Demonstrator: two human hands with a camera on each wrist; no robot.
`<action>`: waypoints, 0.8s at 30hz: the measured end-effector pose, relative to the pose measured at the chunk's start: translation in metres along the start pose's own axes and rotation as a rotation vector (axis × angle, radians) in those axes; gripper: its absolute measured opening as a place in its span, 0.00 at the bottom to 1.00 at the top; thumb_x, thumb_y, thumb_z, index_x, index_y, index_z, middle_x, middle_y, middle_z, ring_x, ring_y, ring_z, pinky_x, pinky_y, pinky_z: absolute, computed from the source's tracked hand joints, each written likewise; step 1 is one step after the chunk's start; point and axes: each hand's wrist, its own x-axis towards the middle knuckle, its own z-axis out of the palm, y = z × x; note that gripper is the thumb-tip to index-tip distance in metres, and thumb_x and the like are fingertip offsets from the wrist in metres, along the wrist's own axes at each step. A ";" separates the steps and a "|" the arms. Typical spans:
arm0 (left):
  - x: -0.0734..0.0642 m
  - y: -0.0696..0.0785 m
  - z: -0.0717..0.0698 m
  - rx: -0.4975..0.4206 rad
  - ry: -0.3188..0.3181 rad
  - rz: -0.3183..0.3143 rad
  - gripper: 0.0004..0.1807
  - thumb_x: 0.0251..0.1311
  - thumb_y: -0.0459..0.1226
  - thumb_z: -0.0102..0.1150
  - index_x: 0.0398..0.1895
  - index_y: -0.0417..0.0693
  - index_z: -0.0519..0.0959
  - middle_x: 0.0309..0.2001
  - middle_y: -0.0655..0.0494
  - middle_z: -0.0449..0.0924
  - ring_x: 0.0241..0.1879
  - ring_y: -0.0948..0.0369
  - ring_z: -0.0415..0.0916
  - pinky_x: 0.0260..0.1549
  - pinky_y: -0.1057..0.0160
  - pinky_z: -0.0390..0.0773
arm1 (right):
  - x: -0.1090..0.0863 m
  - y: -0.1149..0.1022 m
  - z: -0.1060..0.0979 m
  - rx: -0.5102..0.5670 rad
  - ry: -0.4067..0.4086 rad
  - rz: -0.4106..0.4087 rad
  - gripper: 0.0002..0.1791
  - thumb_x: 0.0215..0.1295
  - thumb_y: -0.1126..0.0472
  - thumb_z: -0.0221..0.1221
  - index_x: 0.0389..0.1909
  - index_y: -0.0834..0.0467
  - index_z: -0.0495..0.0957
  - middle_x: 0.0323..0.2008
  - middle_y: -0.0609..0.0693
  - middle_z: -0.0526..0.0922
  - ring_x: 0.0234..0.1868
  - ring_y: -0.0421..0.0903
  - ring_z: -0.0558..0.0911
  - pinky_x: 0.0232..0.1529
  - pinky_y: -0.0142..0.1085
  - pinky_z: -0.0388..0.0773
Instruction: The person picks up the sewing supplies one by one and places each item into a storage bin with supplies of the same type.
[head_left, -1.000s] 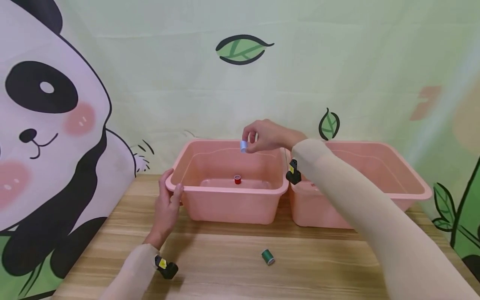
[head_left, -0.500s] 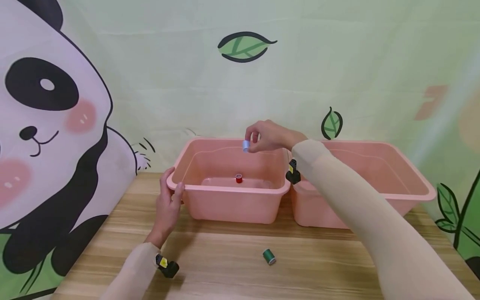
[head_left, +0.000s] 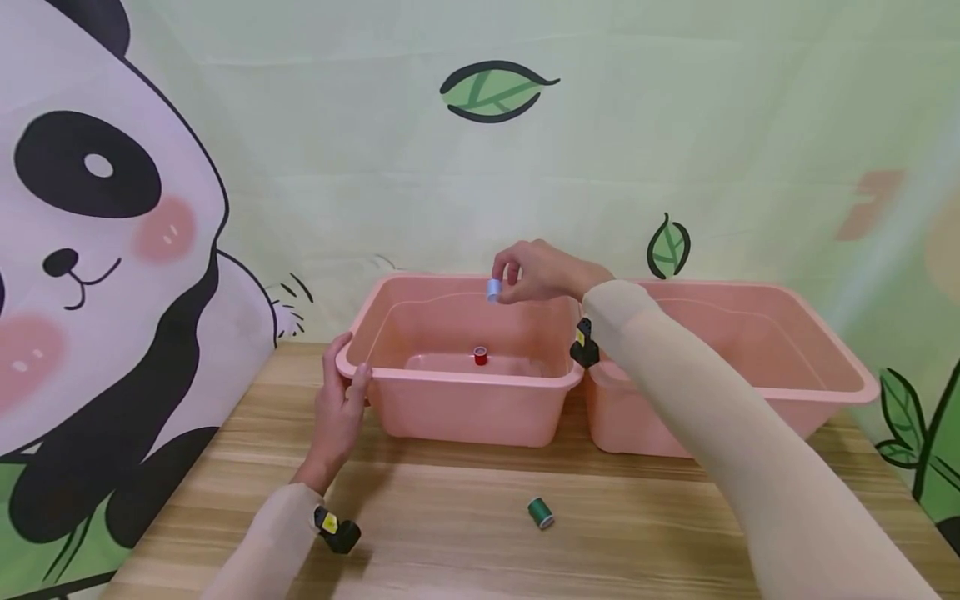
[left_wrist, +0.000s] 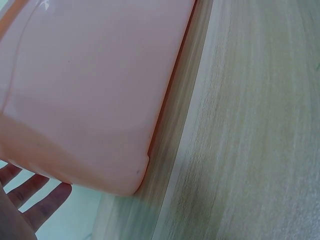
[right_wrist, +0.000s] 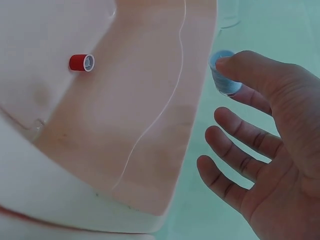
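Pale blue spool [head_left: 493, 289] pinched by thumb and forefinger of my right hand [head_left: 542, 271], above the left pink tub [head_left: 465, 408]. My left hand [head_left: 337, 421] grips that tub's front left corner. Inside is a red spool [head_left: 481, 357]; a green spool [head_left: 540, 512] lies on the wooden desk [head_left: 435, 517], well forward of its back edge. A second tub [head_left: 825, 395] stands to the right; a panda backdrop [head_left: 352, 142] rises behind.

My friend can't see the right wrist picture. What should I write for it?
The right hand pinches a light blue thread spool between its thumb and a finger, the other fingers spread apart. On the left, a red spool sits on the floor of a pink bin.
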 end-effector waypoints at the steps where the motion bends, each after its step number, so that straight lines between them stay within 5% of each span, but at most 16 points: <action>1: -0.001 0.003 0.000 -0.003 -0.001 -0.004 0.32 0.80 0.49 0.45 0.81 0.65 0.48 0.76 0.51 0.61 0.64 0.49 0.71 0.43 0.70 0.83 | 0.000 0.000 0.000 0.000 -0.001 0.006 0.17 0.65 0.52 0.68 0.52 0.51 0.81 0.50 0.56 0.79 0.50 0.52 0.76 0.45 0.41 0.84; 10: -0.009 0.039 -0.003 0.018 -0.017 -0.001 0.32 0.81 0.46 0.44 0.80 0.50 0.49 0.75 0.42 0.62 0.64 0.44 0.72 0.45 0.65 0.84 | 0.000 0.000 0.001 -0.013 -0.006 0.025 0.42 0.63 0.46 0.70 0.75 0.46 0.63 0.56 0.57 0.78 0.52 0.51 0.77 0.47 0.44 0.84; 18: -0.010 0.040 -0.003 0.012 -0.016 -0.004 0.32 0.80 0.46 0.45 0.80 0.50 0.49 0.75 0.42 0.62 0.64 0.44 0.72 0.45 0.64 0.84 | -0.002 0.000 0.003 0.015 -0.017 0.045 0.46 0.62 0.44 0.71 0.78 0.41 0.58 0.57 0.57 0.77 0.51 0.50 0.78 0.45 0.43 0.85; 24: -0.011 0.040 -0.003 0.033 -0.011 0.005 0.32 0.81 0.45 0.44 0.80 0.49 0.49 0.75 0.42 0.62 0.63 0.46 0.72 0.48 0.53 0.85 | -0.003 -0.001 0.004 0.016 -0.030 0.041 0.46 0.62 0.45 0.70 0.78 0.42 0.58 0.59 0.58 0.76 0.52 0.51 0.77 0.47 0.44 0.84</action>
